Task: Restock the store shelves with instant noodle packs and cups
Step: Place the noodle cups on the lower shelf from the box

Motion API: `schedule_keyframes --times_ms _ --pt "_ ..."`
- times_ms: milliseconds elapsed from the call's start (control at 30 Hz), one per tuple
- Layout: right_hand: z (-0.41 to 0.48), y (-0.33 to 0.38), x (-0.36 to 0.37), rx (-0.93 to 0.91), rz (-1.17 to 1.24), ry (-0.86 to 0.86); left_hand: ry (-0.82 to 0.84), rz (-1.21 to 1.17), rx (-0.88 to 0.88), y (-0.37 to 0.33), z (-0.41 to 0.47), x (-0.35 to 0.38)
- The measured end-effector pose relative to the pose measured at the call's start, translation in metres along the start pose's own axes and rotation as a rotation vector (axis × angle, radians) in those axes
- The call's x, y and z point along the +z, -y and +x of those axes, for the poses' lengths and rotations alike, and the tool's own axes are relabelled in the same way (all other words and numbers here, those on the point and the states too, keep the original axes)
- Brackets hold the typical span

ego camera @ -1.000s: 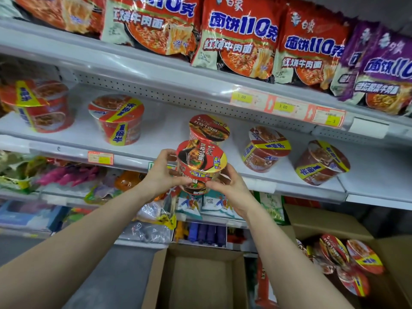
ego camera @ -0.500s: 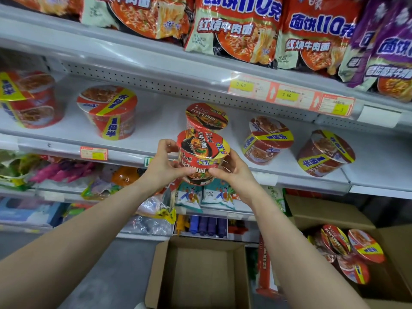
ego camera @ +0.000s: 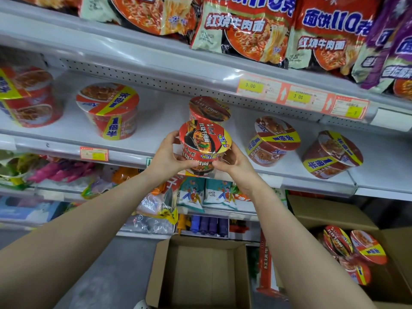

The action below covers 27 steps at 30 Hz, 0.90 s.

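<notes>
The left grip (ego camera: 166, 159) and right grip (ego camera: 234, 166) have raised the round red noodle cup with its yellow-patched lid (ego camera: 204, 143) slightly, nearer the white metal shelf (ego camera: 156, 121).

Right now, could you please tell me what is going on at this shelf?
A person grips a red round instant noodle cup with the left hand and right hand at the front edge of the white metal middle shelf, just in front of a similar red cup standing there. Red bowls with yellow bands sit along that shelf. A brown cardboard box at lower right holds more cups.
</notes>
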State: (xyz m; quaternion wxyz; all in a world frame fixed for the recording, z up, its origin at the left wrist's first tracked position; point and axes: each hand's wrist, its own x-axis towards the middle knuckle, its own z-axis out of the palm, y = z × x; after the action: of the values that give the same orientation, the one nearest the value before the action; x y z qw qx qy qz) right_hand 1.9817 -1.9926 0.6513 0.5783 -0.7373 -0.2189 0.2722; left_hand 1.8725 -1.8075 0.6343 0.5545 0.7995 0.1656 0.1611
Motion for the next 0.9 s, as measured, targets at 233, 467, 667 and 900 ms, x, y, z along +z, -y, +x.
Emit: schedule_keyframes --times_ms 233,467,667,900 --pt "0.014 0.0 0.003 0.02 -0.005 -0.052 -0.015 0.042 -0.041 0.007 0.015 0.0" --pt "0.024 0.006 0.016 0.053 -0.152 -0.351 -0.053 0.033 -0.044 0.006 0.028 0.006" --pt "0.007 -0.02 0.029 -0.205 -0.374 -0.5 -0.166 0.112 0.025 0.015 0.01 0.012" --pt "-0.002 -0.036 0.047 -0.245 -0.273 -0.429 -0.129 0.013 0.126 0.027 -0.001 0.026"
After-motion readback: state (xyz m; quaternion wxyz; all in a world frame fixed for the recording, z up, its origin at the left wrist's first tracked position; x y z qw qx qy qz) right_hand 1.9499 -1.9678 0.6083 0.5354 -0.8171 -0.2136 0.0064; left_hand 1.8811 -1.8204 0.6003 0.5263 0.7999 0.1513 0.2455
